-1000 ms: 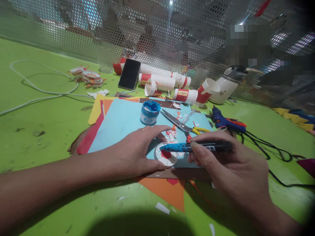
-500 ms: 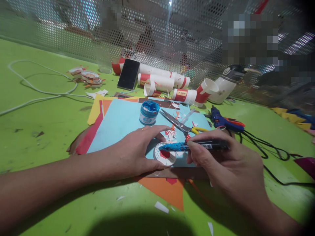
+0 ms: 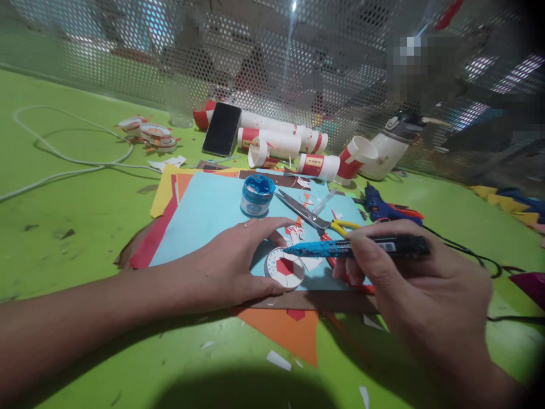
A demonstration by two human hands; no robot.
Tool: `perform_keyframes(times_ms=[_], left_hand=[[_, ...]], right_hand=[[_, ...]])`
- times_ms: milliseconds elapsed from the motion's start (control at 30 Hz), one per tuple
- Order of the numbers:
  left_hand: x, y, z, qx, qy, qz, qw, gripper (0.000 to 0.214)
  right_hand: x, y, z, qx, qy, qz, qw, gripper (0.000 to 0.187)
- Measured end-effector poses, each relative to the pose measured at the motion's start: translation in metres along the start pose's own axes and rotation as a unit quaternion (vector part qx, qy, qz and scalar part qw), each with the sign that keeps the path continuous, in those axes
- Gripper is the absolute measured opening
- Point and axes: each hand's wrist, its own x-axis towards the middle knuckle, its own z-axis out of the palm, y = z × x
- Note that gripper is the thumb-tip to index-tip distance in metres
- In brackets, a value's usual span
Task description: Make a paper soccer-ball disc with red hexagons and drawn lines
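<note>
My left hand curls its thumb and fingers around the edge of a small white paper disc, which has a red hexagon in its middle and blue dots on its left part. In my right hand is a black marker whose tip end is coated in blue paint. That tip hovers near the disc's upper edge. Behind my left hand stands an open jar of blue paint. Scissors with yellow and red handles lie beside it, partly hidden by my right hand.
Light blue paper tops a stack of coloured sheets. Paper cups, a phone and a white spray bottle are along the perforated screen. A blue glue gun lies right; a white cable loops left.
My right hand has moved right with the marker, taking its tip from the dotted part of the disc to near its upper edge. My left hand stays around the disc.
</note>
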Motion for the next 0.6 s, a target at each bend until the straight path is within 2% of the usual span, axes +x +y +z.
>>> perform_keyframes(times_ms=[200,333,467,600], left_hand=[[-0.0005,-0.0016,0.0013,-0.011,0.009,0.011,1.0,0.073],[-0.0003,-0.0014,0.0007,-0.015,0.002,0.006,1.0,0.074],[-0.0001,-0.0019,0.0004,-0.013,0.001,0.015,1.0,0.074],[-0.0005,-0.0024,0.0011,-0.016,0.001,0.007,1.0,0.073]], right_hand=[[-0.0004,0.0012,0.0025,-0.035,-0.017,-0.012,0.999,0.012],[-0.0005,0.0013,0.003,-0.022,-0.033,-0.003,0.999,0.011],[-0.0006,0.0021,0.0031,-0.052,-0.051,-0.039,0.997,0.006],[-0.0001,0.0027,0.0028,-0.071,-0.057,-0.047,0.995,0.006]])
